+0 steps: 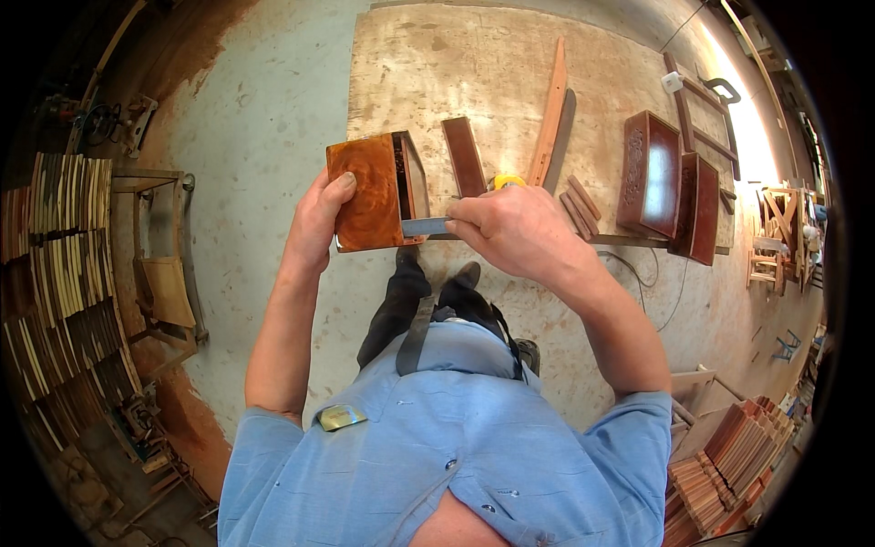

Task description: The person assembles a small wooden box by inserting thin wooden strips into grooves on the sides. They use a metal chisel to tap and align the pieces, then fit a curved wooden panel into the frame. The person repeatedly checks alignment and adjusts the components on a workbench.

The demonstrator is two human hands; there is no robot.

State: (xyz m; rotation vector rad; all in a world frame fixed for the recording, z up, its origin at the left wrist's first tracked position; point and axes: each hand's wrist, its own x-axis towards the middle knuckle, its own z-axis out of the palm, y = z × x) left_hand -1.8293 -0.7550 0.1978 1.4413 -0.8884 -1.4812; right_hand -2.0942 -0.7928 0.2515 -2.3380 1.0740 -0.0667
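Observation:
My left hand (313,215) grips the left side of a small wooden box (372,202), thumb on its glossy orange-brown face with swirling grain. The box's right side shows a dark gap and a lighter inner wall. Pinched in my right hand (512,228) is a flat grey metal strip (425,226), perhaps a file. Its far end meets the box's right edge near the lower corner. A yellow tape measure (507,181) lies just beyond my right hand, partly hidden by it.
On the plywood table (428,73) lie a dark red board (465,157), a long curved wooden piece (552,118), short wooden sticks (581,208) and carved drawers (650,178). Stacked wood strips (64,264) stand at left. Moulded lengths (738,447) lie at lower right.

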